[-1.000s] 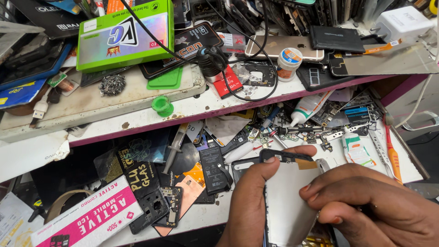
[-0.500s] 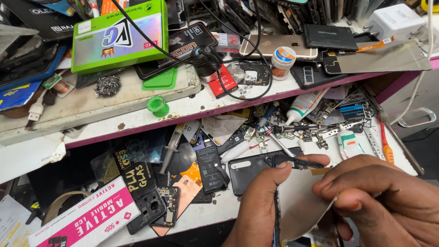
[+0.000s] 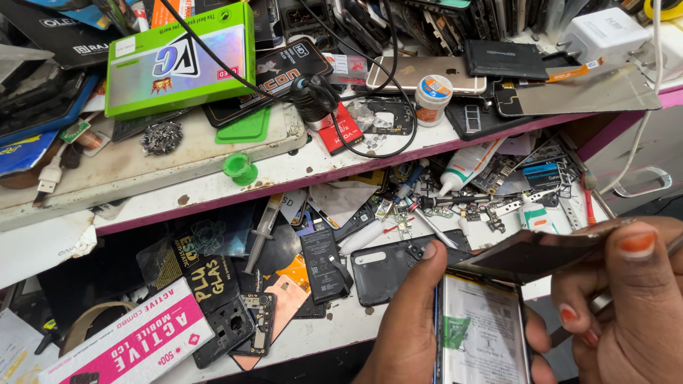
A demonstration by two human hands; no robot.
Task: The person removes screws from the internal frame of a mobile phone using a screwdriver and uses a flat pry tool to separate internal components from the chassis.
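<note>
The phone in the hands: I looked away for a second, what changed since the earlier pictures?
The right hand has lifted the dark panel up off the opened phone, baring its insides; earlier it lay nearly flat. The left hand still grips the phone's side. The shelf clutter is unchanged.

Back panel [image 3: 541,254] — now lifted open

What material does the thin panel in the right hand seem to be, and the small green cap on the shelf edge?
The thin panel in the right hand looks like glass or glossy plastic: dark, with a mirror-like sheen and a thin, hard edge. The green cap looks like translucent moulded plastic; light glows through its rim.
</note>
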